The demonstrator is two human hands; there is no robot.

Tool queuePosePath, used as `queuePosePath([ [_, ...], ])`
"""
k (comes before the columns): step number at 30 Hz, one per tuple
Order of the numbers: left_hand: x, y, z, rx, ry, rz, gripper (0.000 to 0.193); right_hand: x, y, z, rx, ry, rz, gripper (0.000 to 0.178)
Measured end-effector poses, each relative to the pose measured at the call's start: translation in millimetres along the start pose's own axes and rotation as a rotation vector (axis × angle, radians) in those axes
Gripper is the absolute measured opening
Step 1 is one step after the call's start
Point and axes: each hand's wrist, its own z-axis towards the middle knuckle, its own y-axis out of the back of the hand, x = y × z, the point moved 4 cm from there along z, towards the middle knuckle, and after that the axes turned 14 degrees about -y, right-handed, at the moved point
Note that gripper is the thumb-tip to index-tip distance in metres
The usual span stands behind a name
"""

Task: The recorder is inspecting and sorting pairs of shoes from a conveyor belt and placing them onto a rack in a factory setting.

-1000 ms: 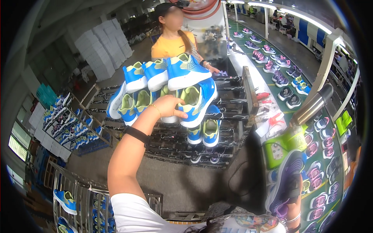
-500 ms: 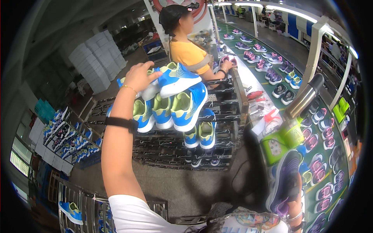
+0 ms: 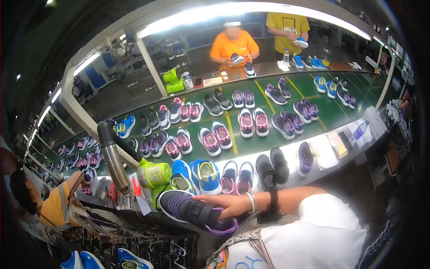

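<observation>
My right hand [image 3: 229,204], with a silver bangle at the wrist, grips a dark sneaker with purple stripes and purple lining [image 3: 182,207]. Its fingers reach into the shoe's opening, and the toe points left. The shoe is held at the near edge of the bench, below a blue sneaker with yellow-green lining [image 3: 207,177] and a lime green hot-air tool [image 3: 153,175] with a metal nozzle pipe [image 3: 112,157]. Nearby stand navy and pink sneakers [image 3: 229,177] and black sneakers [image 3: 266,172]. My left hand is out of view.
A green conveyor belt [image 3: 244,148] carries several pairs of sneakers. Across it, one person in orange [image 3: 235,45] and another in yellow [image 3: 289,33] handle shoes. A co-worker [image 3: 56,204] stands at left. Blue sneakers [image 3: 132,260] rest on a rack at the lower left.
The view has swung right from the shoe rack to the conveyor. My left hand, earlier at blue sneakers on the rack, has left view. My right hand still holds the purple-striped sneaker, now at the bench.
</observation>
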Motion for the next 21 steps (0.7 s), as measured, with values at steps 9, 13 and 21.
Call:
queuePosePath([
  [9, -62, 7, 69, -0.058, -0.232, -0.203, 0.06, -37, 56, -60, -0.396, -0.121, 0.358, 0.084],
  [13, -115, 17, 124, -0.107, -0.388, -0.317, 0.06, -92, 109, -125, -1.034, -0.06, 0.347, 0.079],
  [21, -243, 26, 201, -0.147, -0.645, -0.563, 0.06, -201, 193, -369, -2.273, -0.611, -0.133, 0.068],
])
